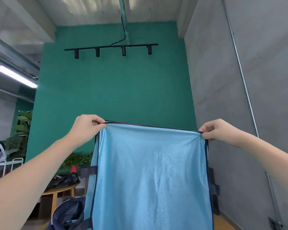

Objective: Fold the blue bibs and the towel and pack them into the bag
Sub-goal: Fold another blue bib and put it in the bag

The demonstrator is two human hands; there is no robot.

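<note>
A light blue bib (150,176) with dark navy trim hangs straight down in front of me, held up in the air. My left hand (86,128) pinches its top left corner. My right hand (214,130) pinches its top right corner, so the top edge is stretched taut between them. Dark straps stick out from the bib's sides. A dark navy bag (68,214) sits low at the left, partly hidden behind the bib. No towel shows in this view.
A round wooden table (60,191) with a black bag on it stands at the lower left, with potted plants (75,161) behind it. A green wall (113,90) faces me; a grey wall runs along the right. A person's head shows at the far left edge.
</note>
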